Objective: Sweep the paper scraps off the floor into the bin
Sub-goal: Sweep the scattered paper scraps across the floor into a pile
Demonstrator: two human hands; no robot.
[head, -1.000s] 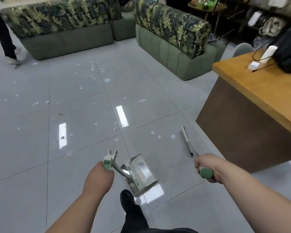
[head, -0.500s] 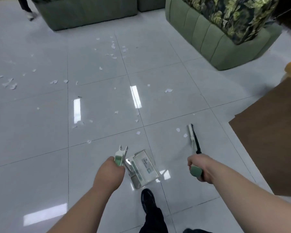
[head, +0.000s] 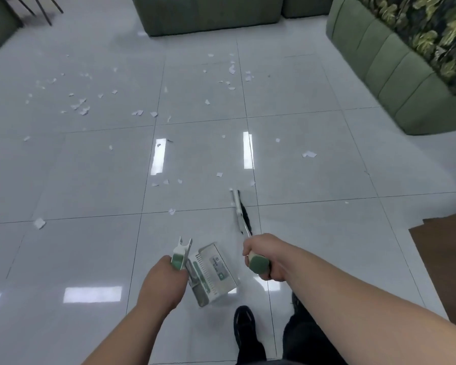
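Glossy floor (head: pixel 90 180) strewn with scraps (head: pixel 83 110), sofas (head: pixel 379 72) at its far edge; left hand (head: pixel 166 283) clamps dustpan (head: pixel 213 275), right hand (head: pixel 266 256) broom (head: pixel 241 214).

The right hand (head: pixel 263 262) now sits closer to the dustpan (head: pixel 213 275). The broom (head: pixel 238 212) it grips has swung in with it, so the head lies further left. The view has turned left: the desk (head: pixel 448 259) has shrunk to a brown corner at the right edge, the paper scraps (head: pixel 82 106) spread wider ahead, and dark chair legs (head: pixel 37 6) appear top left.
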